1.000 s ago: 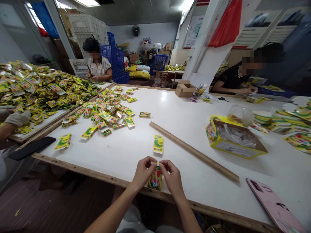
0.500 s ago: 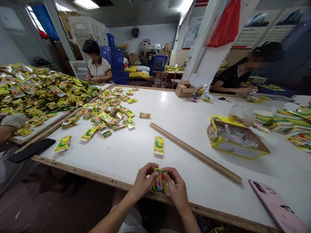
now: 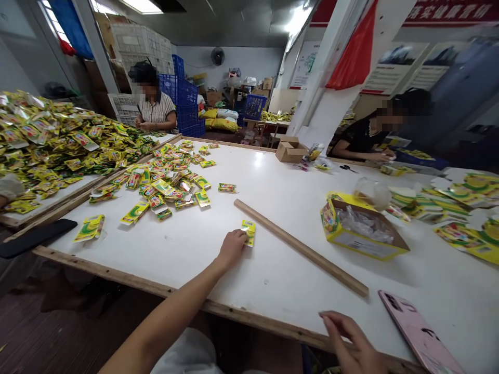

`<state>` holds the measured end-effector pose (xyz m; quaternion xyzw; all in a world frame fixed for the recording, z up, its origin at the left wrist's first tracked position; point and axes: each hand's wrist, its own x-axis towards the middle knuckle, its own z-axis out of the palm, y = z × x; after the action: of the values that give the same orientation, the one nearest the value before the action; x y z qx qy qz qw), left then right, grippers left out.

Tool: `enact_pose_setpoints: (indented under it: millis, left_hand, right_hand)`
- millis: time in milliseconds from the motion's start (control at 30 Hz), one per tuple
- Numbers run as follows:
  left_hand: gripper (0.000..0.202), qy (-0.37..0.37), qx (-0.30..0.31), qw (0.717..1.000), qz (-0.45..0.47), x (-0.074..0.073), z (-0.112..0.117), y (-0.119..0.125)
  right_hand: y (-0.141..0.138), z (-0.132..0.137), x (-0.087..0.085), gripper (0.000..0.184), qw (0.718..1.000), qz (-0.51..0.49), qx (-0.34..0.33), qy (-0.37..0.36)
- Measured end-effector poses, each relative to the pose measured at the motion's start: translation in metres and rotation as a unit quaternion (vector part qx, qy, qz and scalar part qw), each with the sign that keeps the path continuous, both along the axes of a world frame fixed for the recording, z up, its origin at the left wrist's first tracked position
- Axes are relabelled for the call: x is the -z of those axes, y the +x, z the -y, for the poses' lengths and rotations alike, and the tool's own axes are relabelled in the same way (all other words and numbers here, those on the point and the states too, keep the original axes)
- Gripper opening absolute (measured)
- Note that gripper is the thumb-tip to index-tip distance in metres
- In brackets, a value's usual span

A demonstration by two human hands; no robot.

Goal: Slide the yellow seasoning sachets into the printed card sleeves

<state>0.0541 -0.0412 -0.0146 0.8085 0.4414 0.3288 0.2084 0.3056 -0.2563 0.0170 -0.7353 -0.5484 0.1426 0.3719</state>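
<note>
A small yellow-and-green carton (image 3: 250, 238) lies on the white table in front of me. My left hand (image 3: 233, 247) reaches out to it, its curled fingers closed over the carton's left edge; the thumb is hidden. Low on the right, over the table's front edge, my right hand (image 3: 353, 343) has its thumb and fingers a little apart with nothing visible in them. To the left of my left arm lies another yellow carton (image 3: 89, 228) by itself. A heap of similar cartons (image 3: 167, 182) spreads across the left side of the table.
Right of the carton lies a wooden strip (image 3: 300, 246). Beyond it stand an open box of clear plastic bags (image 3: 366, 249) and a pink phone (image 3: 419, 332). Flat cartons (image 3: 468, 208) cover the far right. Two people sit across the table; a gloved hand (image 3: 10, 187) shows at left.
My hands have parted; the carton they held is out of sight. My left hand went forward to the carton on the table, and my right hand moved right to the edge.
</note>
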Motion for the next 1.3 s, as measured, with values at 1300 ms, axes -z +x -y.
enact_pose_setpoints:
  millis: [1300]
  left_hand:
    - [0.019, -0.282, 0.041, 0.891, 0.355, 0.002, 0.088, -0.012]
  right_hand:
    - [-0.109, -0.088, 0.032, 0.039, 0.945, -0.297, -0.133, 0.027]
